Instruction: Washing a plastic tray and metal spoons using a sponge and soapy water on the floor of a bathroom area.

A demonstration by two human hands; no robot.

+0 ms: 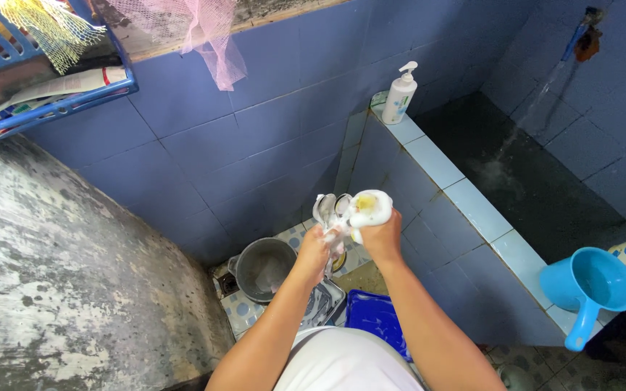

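I see the main risk in the spoons [325, 208]: they are slick with suds, bunched in one fist, and held out over the floor, so a hard rub from the sponge could twist one loose. It would drop toward the grey pot [264, 268] or the blue tray [377, 318] below, and I judge a clatter and a re-wash more likely than damage. Foam could also run down my wrist and weaken the grip.

My left hand [311, 255] is clenched around the spoon handles, fingers curled tight, with the bowls fanning out above the fist at the centre of the scene. My right hand [383, 237] is closed on the soapy sponge [368, 208], which presses against the spoons on their right side. The foam hides the fingertips, so I cannot count the spoons; there seem to be three or four.

To the far right, water falls from a tap into the dark basin [537, 181]. A soap bottle [400, 94] stands on its ledge, and a blue scoop [590, 286] sits on the near right rim.
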